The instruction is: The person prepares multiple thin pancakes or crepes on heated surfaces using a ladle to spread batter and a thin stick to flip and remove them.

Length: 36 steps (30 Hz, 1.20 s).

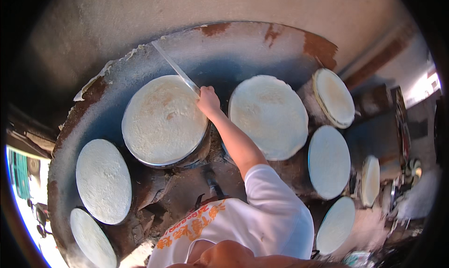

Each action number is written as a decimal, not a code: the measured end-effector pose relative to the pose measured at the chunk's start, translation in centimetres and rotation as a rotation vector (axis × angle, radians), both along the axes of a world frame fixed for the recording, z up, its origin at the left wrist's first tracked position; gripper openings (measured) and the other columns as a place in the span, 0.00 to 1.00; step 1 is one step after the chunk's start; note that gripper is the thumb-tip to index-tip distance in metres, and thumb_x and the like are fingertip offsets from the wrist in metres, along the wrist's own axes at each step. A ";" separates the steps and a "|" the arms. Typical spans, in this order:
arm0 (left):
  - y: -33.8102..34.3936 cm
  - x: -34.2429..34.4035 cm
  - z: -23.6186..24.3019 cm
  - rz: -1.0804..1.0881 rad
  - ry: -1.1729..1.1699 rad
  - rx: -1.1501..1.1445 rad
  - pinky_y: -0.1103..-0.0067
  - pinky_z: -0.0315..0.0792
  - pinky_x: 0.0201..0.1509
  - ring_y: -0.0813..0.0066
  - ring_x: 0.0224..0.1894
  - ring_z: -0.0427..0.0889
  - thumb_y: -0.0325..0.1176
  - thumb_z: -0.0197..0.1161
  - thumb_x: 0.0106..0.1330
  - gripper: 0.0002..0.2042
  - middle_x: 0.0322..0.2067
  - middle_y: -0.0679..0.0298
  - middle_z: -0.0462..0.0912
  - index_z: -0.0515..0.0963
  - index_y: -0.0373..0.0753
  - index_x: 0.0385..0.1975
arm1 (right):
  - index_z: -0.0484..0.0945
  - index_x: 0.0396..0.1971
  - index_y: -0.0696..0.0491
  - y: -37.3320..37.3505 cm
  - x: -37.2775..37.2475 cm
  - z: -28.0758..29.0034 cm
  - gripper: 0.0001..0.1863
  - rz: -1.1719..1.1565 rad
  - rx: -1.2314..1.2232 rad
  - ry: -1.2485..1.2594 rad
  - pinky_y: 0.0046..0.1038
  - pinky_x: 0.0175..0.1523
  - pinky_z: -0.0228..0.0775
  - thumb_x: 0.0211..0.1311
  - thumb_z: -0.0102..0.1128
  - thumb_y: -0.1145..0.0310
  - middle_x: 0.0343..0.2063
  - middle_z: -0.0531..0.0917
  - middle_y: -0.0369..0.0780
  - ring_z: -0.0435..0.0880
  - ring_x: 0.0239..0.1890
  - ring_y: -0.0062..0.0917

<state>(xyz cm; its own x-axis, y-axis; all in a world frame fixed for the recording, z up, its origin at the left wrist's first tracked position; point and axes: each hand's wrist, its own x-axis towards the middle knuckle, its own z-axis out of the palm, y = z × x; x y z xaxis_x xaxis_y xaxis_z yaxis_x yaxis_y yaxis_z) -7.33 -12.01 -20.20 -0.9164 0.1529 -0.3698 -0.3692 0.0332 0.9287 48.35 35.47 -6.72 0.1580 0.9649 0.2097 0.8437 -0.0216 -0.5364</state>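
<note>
My right hand (209, 101) is closed around one end of a long, flat, straight-edged metal blade (175, 67). The blade slants up and left from my fist, its far end near the back rim of the curved worktop. Below the blade lies a large pale round sheet of batter or flatbread (163, 123) on a round griddle, its top lightly browned in spots. My fist is at that round's right edge; whether the blade touches it I cannot tell. Right of my forearm sits another pale round (269, 116), its rim slightly ragged. My left hand is outside the picture.
More pale rounds curve around me: two on the left, a nearer-set one (104, 181) and a lower one (93, 240), and several on the right, including one with a raised edge (334, 98). The curved worktop (201, 43) has rust patches and crusted residue along its rim.
</note>
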 end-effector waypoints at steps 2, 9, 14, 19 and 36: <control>5.0 1.1 3.9 0.001 0.251 -0.130 0.78 0.71 0.34 0.72 0.30 0.73 0.35 0.53 0.63 0.16 0.39 0.59 0.75 0.73 0.33 0.47 | 0.72 0.33 0.55 0.8 2.6 1.1 0.14 0.013 -0.095 -0.025 0.40 0.44 0.73 0.47 0.64 0.68 0.33 0.80 0.47 0.80 0.39 0.41; 24.8 20.2 11.0 -0.717 0.999 -0.204 0.80 0.68 0.33 0.74 0.29 0.73 0.20 0.53 0.59 0.12 0.28 0.64 0.76 0.78 0.38 0.40 | 0.71 0.30 0.53 1.8 1.8 2.5 0.10 0.106 -0.028 -0.059 0.40 0.37 0.73 0.48 0.61 0.69 0.26 0.80 0.44 0.81 0.33 0.40; 28.2 33.5 14.9 -1.126 1.287 -0.067 0.71 0.70 0.38 0.61 0.34 0.74 0.25 0.65 0.50 0.12 0.31 0.58 0.74 0.78 0.37 0.36 | 0.71 0.29 0.52 1.2 1.2 5.0 0.10 0.076 0.047 -0.045 0.40 0.35 0.73 0.46 0.61 0.72 0.25 0.79 0.43 0.81 0.31 0.41; 27.6 37.5 12.8 -1.085 1.452 -0.085 0.67 0.65 0.46 0.58 0.41 0.71 0.35 0.71 0.42 0.27 0.38 0.58 0.72 0.73 0.41 0.47 | 0.72 0.29 0.53 1.0 -3.8 10.6 0.08 0.118 0.152 -0.045 0.38 0.34 0.75 0.48 0.61 0.73 0.26 0.80 0.43 0.82 0.31 0.39; 33.2 30.0 20.2 -0.712 1.484 0.235 0.70 0.69 0.43 0.60 0.38 0.74 0.16 0.64 0.39 0.15 0.31 0.61 0.75 0.78 0.40 0.29 | 0.75 0.29 0.54 1.4 -1.2 20.6 0.08 0.004 0.206 0.195 0.42 0.41 0.71 0.47 0.59 0.71 0.29 0.81 0.48 0.79 0.38 0.45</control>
